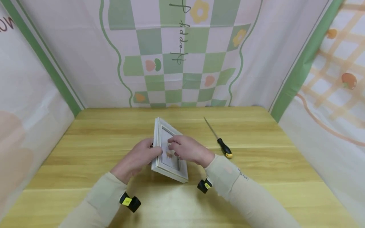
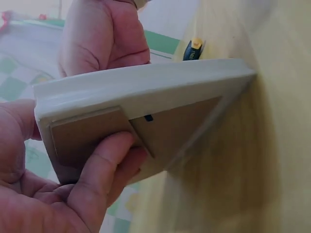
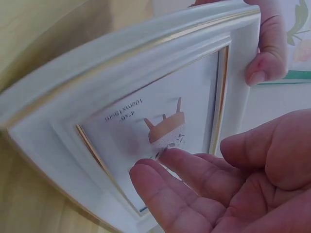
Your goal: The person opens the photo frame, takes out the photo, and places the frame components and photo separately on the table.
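My left hand (image 1: 139,156) grips a white picture frame (image 1: 168,173) by its left side, thumb on the front rim. The frame stands tilted, with its lower edge near the table. In the left wrist view, the fingers curl behind onto a brown backing board (image 2: 180,119) with a raised flap (image 2: 82,138). My right hand (image 1: 189,148) is at the frame's front, fingers extended and loosely bent, holding nothing. The right wrist view shows its fingertips against or just over the printed insert (image 3: 129,131), which bears size text and an upside-down drawing; exact contact is unclear.
A screwdriver (image 1: 224,147) with a black and yellow handle lies right of the frame on the wooden table (image 1: 94,136). A patterned cloth (image 1: 182,82) hangs behind the table, with more cloth at both sides. Each wrist carries a small black camera (image 1: 130,202).
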### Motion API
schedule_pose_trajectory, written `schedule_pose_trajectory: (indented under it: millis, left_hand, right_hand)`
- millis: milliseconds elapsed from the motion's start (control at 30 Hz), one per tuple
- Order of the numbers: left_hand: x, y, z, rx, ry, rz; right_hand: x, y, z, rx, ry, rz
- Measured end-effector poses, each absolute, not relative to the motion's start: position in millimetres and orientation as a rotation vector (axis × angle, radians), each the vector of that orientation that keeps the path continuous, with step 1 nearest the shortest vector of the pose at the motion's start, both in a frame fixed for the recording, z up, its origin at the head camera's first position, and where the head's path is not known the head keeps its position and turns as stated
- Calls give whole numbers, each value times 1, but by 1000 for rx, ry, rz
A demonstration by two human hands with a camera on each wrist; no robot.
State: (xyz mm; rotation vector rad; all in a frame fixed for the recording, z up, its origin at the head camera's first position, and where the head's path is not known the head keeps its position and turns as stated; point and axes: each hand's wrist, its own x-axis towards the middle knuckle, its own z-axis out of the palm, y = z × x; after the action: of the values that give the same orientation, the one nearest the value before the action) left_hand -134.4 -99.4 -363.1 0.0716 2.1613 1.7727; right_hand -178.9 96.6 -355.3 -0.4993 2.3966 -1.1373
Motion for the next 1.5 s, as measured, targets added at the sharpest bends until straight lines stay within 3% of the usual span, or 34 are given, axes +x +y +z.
schedule_pose_trajectory:
  millis: [800,1000,1500]
  left_hand:
    - [-141,-104,-413,-147,1967,1967]
    - [-142,-100,-415,-208,2108,1873]
    - [-138,-94,-420,-241,2503,1540]
  right_hand:
    - [-172,96,-384,-842,2718,-598]
    - [-170,92,-390,-1011,2813,-390]
    - [-168,85,-400,-1015,2876,-219]
